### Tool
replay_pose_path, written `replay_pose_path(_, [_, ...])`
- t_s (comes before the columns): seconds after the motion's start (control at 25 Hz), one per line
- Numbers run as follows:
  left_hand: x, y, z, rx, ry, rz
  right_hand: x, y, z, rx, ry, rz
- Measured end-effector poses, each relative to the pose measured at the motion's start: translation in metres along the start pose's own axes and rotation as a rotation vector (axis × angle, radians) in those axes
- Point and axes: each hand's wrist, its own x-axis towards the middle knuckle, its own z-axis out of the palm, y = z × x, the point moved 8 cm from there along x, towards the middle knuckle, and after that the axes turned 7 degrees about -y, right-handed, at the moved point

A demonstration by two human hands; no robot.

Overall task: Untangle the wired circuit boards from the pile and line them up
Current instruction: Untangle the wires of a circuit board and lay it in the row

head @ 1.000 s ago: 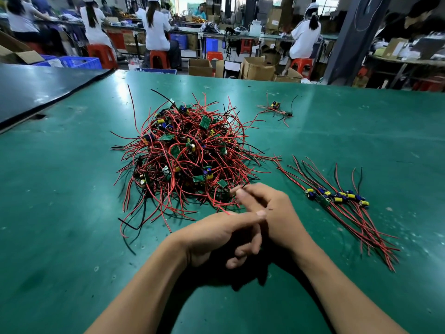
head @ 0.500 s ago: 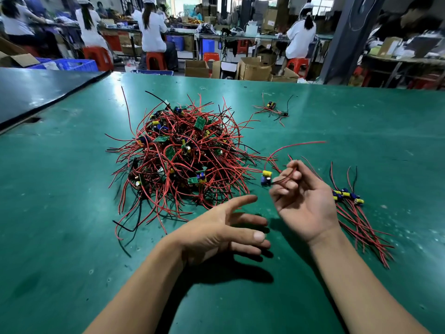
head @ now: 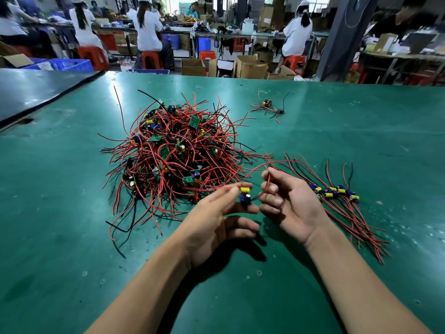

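The left hand (head: pixel 216 213) is raised just above the green matted surface (head: pixel 361 131). Between thumb and forefinger it pinches a small circuit board with a yellow and a blue cylindrical capacitor (head: pixel 245 194), and its other fingers are loosely curled beneath. Just beside it the right hand (head: pixel 291 203) is palm up with fingers curled, nipping a thin red wire (head: pixel 255 168) between thumb and forefinger. A loop of that wire arches above the gap between them (where its far end runs I cannot tell).

Beyond the left hand sits the big tangled pile of red and black wires with green boards (head: pixel 178 150), loose ends straggling out on every side. To the right of the right hand lies a row of wired boards (head: pixel 337 192), set side by side with their capacitors in a line and their red leads fanning toward the near edge. Further back, well apart from both, a lone wired board (head: pixel 267 106) lies by itself.

A dark sheet (head: pixel 36 92) covers the far left. Behind the surface, people in white tops (head: pixel 148 27) sit on red stools (head: pixel 150 59) at other benches, with cardboard boxes (head: pixel 250 66) on the floor.
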Motion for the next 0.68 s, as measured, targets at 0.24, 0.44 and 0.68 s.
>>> replay_pose_path(0.24, [-0.006,0.001,0.005,0.035,-0.028,-0.018,0.001,0.007,-0.005,-0.204,0.056,0.042])
replay_pose_path(0.44, [-0.006,0.005,0.005,0.041,0.003,0.085,-0.003,0.020,0.010,-0.336,-0.168,0.129])
replay_pose_path(0.68, [-0.006,0.010,-0.007,0.129,0.156,0.153,-0.002,0.013,0.004,-0.383,-0.085,-0.004])
